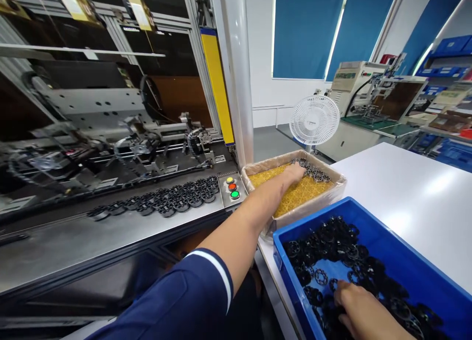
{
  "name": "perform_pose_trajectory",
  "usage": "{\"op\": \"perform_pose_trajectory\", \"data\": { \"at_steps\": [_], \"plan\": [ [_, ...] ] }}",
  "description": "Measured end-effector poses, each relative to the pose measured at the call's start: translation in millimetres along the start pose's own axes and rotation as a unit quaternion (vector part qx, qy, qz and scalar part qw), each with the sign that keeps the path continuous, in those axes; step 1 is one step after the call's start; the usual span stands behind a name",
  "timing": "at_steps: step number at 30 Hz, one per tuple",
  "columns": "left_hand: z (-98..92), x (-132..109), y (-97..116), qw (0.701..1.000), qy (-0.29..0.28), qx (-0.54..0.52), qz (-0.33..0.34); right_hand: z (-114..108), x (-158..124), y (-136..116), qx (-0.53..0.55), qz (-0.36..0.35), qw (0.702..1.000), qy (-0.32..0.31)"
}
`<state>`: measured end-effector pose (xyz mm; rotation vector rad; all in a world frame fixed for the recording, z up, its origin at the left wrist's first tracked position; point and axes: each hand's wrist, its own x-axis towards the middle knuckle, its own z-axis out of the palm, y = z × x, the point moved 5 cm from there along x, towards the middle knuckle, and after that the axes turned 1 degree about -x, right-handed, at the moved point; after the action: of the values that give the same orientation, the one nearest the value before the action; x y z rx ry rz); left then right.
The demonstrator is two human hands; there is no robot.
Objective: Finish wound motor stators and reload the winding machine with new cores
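My left hand (295, 171) reaches into the plastic-lined box (341, 185), at the edge of a group of dark ring-shaped parts (315, 173) lying on a yellow patterned layer (302, 195). Its fingertips are too small and hidden to read. Down in the blue bin (401, 241), my right hand (350, 300) is curled among loose black round parts (332, 239), its fingers bent around something I cannot make out. Rows of black rings (184, 195) stand on the metal ledge of the machine to the left.
Yellow, red and green buttons (232, 187) sit between the ledge and the box. A silver post (241, 74) and a white fan (314, 120) rise behind. The white table (416, 192) extends right. Machine fixtures (142, 143) line the left.
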<state>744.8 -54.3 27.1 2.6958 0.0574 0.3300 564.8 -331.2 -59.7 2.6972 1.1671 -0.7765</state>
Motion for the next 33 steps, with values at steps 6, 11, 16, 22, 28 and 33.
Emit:
{"op": "perform_pose_trajectory", "data": {
  "at_steps": [6,11,16,22,28,33],
  "plan": [
    [-20.5,-20,11,0.994,-0.060,-0.093,-0.020,6,-1,8,-0.006,-0.007,0.999,0.043],
    [-57.9,-129,16,0.962,-0.025,-0.272,0.001,30,13,29,0.005,-0.070,0.994,0.088],
    [-58.7,-285,13,0.729,-0.044,-0.683,-0.016,20,29,49,-0.005,-0.165,0.949,0.270],
    [-53.8,-377,16,0.673,0.010,-0.733,-0.097,-60,-48,-65,0.021,-0.305,0.835,0.458],
    [-60.8,-396,49,0.677,0.000,-0.734,-0.046,-70,-119,-176,0.092,-0.385,0.763,0.511],
    [-56.0,-402,64,0.665,-0.009,-0.745,-0.051,-58,-127,-178,0.090,-0.386,0.758,0.517]
  ]
}}
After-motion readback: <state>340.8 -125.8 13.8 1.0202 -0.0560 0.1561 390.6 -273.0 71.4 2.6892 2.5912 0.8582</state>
